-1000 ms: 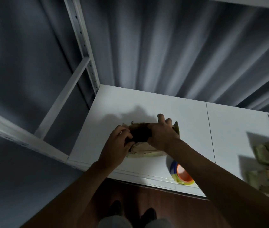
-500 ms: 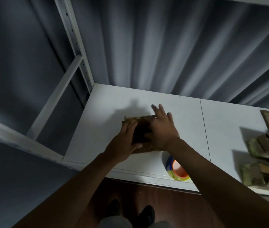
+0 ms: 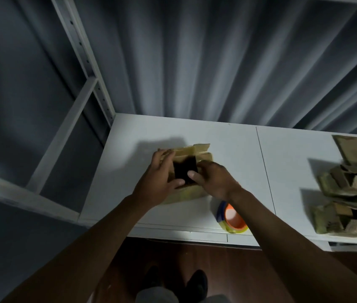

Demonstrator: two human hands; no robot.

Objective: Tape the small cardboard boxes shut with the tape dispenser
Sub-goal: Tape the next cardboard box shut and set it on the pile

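Two hands, the left hand and right hand, now grip the box near the desk's front edge, its flaps open again, so the tape waits.

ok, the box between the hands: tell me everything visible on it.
The small cardboard box is tan and worn-looking, standing on the white table near its front edge. Its top is open, the inside dark; the far flap stands up. The left hand holds its left side, and the right hand holds its right side, thumb over the opening. No tape is visible.
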